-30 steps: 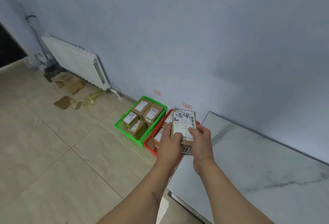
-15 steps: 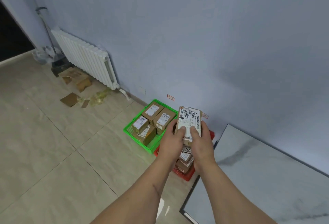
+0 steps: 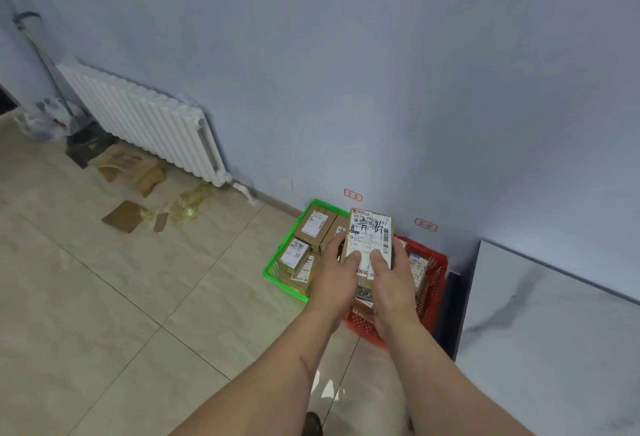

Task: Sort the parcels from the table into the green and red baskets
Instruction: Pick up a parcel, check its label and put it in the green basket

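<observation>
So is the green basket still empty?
No, the green basket already holds several labelled cardboard parcels, while both hands grip another parcel above the baskets.

Two baskets on the floor against the wall, left of the table

The left basket [image 3: 277, 271] holds parcels [image 3: 313, 226]; the right basket [image 3: 434, 283] sits just beside it (touching or not, unclear), between it and the table [image 3: 554, 331].

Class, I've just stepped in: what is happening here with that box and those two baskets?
A person holds a labelled parcel in both hands, left hand and right hand, above the green basket and red basket on the floor by the wall. Both baskets already contain parcels. The held one is not yet set down. A marble-topped table stands on the right.
</observation>
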